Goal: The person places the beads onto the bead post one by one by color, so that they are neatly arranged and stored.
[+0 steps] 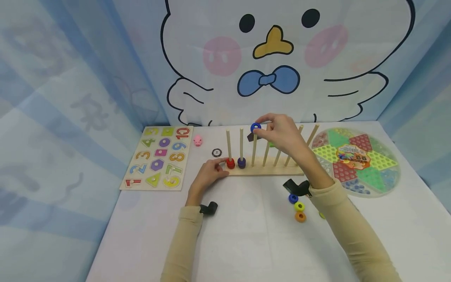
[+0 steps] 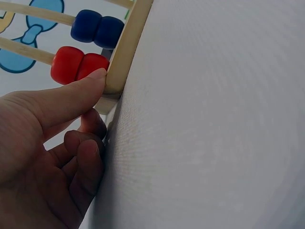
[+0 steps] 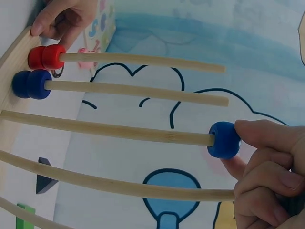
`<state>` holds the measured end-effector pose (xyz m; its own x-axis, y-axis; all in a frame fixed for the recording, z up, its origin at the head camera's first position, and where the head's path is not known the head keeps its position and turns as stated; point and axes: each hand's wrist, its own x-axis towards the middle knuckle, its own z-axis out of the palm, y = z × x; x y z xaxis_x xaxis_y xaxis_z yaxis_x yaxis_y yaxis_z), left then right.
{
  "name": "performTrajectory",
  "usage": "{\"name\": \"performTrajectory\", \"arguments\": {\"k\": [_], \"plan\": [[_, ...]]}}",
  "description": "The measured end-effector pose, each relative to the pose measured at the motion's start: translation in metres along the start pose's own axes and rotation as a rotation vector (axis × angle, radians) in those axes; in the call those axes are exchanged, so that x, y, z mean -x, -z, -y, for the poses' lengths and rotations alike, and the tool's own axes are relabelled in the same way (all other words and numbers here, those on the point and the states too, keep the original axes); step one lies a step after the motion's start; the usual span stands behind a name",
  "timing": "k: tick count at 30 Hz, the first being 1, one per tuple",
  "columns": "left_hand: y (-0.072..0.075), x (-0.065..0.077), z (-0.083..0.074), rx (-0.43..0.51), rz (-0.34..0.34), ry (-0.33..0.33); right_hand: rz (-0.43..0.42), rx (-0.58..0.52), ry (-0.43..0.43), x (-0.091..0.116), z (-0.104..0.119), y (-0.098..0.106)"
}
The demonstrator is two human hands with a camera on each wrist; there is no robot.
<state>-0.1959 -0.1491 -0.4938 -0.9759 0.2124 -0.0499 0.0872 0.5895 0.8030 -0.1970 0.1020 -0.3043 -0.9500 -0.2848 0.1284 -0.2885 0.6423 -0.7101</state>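
My left hand (image 1: 208,173) is at the left end of a wooden peg stand (image 1: 262,171), its thumb and index finger gripping the corner of the base. Beside the thumb, two red beads (image 2: 69,66) sit at the bottom of the first peg. Two dark blue beads (image 2: 97,29) are stacked low on the second. My right hand (image 1: 282,135) pinches a blue bead (image 3: 225,140) between thumb and index finger, at the top of the third peg (image 3: 105,128). In the right wrist view the peg's tip meets the bead. Several more pegs stand bare to the right.
Loose blue (image 1: 293,198), yellow (image 1: 299,206) and orange beads (image 1: 300,216) lie in front, near the right forearm. A number puzzle board (image 1: 154,158) lies left, a pink pig toy (image 1: 198,141) and dark ring (image 1: 213,153) behind, a round game board (image 1: 384,160) right.
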Motion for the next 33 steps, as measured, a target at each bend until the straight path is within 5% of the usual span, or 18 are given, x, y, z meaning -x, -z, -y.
{"name": "performTrajectory", "arguments": {"k": [7,12,19,25,33], "plan": [[0.001,-0.002,-0.003,-0.004,0.008,-0.002,-0.015,-0.01,-0.007,0.009,-0.006,0.002],[0.002,-0.003,-0.004,-0.005,0.004,0.002,-0.042,-0.056,-0.057,0.034,-0.021,0.011],[0.004,-0.003,-0.006,-0.013,-0.001,0.011,0.037,-0.125,-0.167,0.084,-0.08,0.006],[0.005,-0.001,-0.004,-0.016,-0.012,0.013,0.101,-0.032,-0.273,0.109,-0.133,-0.02],[0.0,0.001,0.0,0.006,0.008,0.016,0.159,0.025,-0.359,0.131,-0.155,-0.041]]}}
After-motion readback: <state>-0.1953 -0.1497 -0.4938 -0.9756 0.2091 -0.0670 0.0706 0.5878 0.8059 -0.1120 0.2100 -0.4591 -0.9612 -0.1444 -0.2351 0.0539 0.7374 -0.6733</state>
